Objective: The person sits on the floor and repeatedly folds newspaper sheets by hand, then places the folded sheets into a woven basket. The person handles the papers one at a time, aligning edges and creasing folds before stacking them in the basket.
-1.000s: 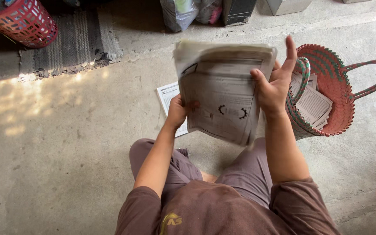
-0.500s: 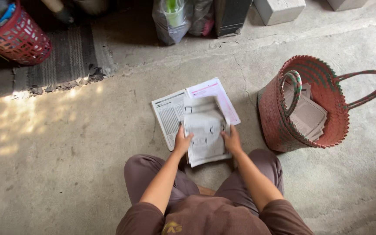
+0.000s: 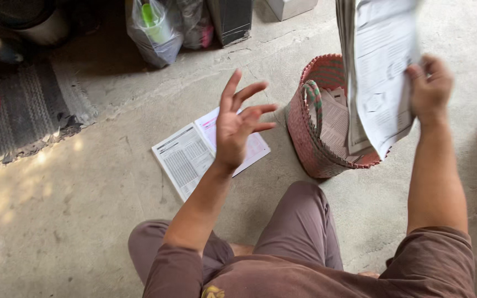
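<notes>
Overhead, your right hand [image 3: 429,88] pinches a hanging paper sheaf [image 3: 379,66] above the woven basket [image 3: 316,149]; left hand [image 3: 238,124] spread, empty.

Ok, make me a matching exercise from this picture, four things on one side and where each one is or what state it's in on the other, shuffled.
Things:
1. left hand
2. right hand
3. open booklet
4. woven basket

Places or states:
A. lying flat on the concrete floor
B. raised, gripping a sheaf of papers
C. standing on the floor with papers inside
D. empty, fingers spread in the air

Pairs: 1-D, 2-B, 3-A, 4-C
</notes>
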